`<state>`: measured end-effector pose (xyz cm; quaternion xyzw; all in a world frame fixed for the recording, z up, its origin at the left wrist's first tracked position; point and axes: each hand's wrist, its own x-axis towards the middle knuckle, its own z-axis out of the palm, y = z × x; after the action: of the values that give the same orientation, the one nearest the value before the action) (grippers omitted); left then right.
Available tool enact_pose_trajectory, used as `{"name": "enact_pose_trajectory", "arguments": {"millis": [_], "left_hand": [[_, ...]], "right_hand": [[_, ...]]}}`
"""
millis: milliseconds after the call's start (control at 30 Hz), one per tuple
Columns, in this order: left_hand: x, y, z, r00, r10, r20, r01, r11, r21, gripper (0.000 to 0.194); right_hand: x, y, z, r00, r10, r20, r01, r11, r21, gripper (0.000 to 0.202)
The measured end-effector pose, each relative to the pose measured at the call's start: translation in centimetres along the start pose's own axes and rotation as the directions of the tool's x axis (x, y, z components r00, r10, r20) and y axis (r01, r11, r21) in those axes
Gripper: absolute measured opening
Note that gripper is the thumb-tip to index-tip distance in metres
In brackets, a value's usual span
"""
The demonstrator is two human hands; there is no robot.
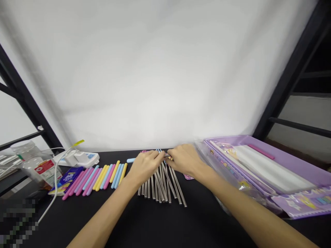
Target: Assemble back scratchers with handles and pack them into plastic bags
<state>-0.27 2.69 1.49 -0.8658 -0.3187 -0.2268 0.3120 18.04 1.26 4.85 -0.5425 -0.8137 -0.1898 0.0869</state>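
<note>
My left hand (147, 164) and my right hand (183, 158) meet over a pile of thin silver rods (161, 187) on the black table. A short dark, slim piece (167, 155) runs between my fingertips, pinched from both sides; most of it is hidden. The rods fan out toward me, their far ends partly under my hands, with pink and blue bits behind. A light blue stick (130, 160) lies just left of my left hand. Farther left is a row of pink, purple, blue and yellow sticks (103, 176).
A purple tray (292, 158) with plastic-wrapped packs stands at the right. At the left are a white power strip (89, 158), a purple packet (69, 179), a clear plastic container (38, 168) and a white cable (56, 175). A white wall (160, 75) rises behind.
</note>
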Motion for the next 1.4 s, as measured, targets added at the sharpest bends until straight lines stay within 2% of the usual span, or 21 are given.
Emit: {"name": "enact_pose_trajectory", "arguments": {"millis": [133,267,400,467,533,600,667,733,900,1000,1133,1200,1300,1400], "left_hand": [[-1.0,-1.6,-0.2,0.996,-0.054,0.073,0.05,0.997,0.059,0.03],[-0.5,-0.7,-0.7,0.993,-0.065,0.1,0.057,0.996,0.074,0.032],[0.2,0.7,-0.4,0.985,-0.134,0.105,0.126,0.989,0.074,0.041],[0.0,0.3,-0.2,0.981,-0.172,0.095,0.166,0.984,0.064,0.038],[-0.5,-1.0,-0.1,0.96,-0.266,0.083,0.258,0.961,0.096,0.031],[-1.1,-2.5,-0.1,0.905,-0.419,0.074,0.404,0.9,0.164,0.024],[-1.7,-4.0,-0.2,0.822,-0.564,0.075,0.536,0.812,0.232,0.019],[-2.2,-5.0,-0.3,0.751,-0.656,0.079,0.613,0.736,0.286,0.017],[-3.0,-6.1,-0.5,0.633,-0.77,0.076,0.705,0.614,0.354,0.018],[-3.1,-6.2,-0.5,0.6,-0.795,0.087,0.724,0.586,0.364,0.019],[-3.2,-6.3,-0.4,0.598,-0.796,0.089,0.731,0.588,0.346,0.021],[-3.3,-6.3,-0.3,0.632,-0.772,0.071,0.721,0.618,0.313,0.022],[-3.6,-6.4,-0.3,0.711,-0.703,-0.027,0.69,0.69,0.221,0.02],[-3.5,-6.3,-0.4,0.758,-0.642,-0.112,0.652,0.749,0.12,0.019]], "right_hand": [[-0.7,1.9,0.6,0.993,0.117,0.002,-0.117,0.993,0.015,0.046],[-1.6,2.6,1.2,0.978,0.206,0.003,-0.206,0.978,0.008,0.055],[-1.8,3.1,1.0,0.973,0.232,0.008,-0.231,0.973,-0.011,0.049],[-1.9,3.9,0.9,0.967,0.254,0.011,-0.253,0.967,-0.04,0.045],[-2.1,5.1,0.8,0.954,0.3,0.008,-0.299,0.952,-0.068,0.043],[-2.3,6.3,0.8,0.935,0.356,0.015,-0.354,0.932,-0.075,0.045],[-2.6,7.3,0.6,0.914,0.406,0.02,-0.404,0.913,-0.062,0.051],[-2.9,8.0,0.4,0.893,0.45,0.013,-0.449,0.892,-0.049,0.056],[-3.6,9.1,-0.1,0.845,0.532,-0.059,-0.535,0.842,-0.071,0.054],[-3.7,9.2,-0.2,0.832,0.537,-0.137,-0.55,0.83,-0.088,0.05],[-3.8,8.6,0.3,0.795,0.571,-0.207,-0.595,0.8,-0.075,0.045],[-3.8,8.2,0.6,0.802,0.571,-0.177,-0.59,0.803,-0.083,0.041],[-3.8,7.6,1.1,0.843,0.536,-0.057,-0.538,0.833,-0.13,0.03],[-3.8,7.5,1.1,0.856,0.516,0.032,-0.506,0.85,-0.144,0.027]]}}
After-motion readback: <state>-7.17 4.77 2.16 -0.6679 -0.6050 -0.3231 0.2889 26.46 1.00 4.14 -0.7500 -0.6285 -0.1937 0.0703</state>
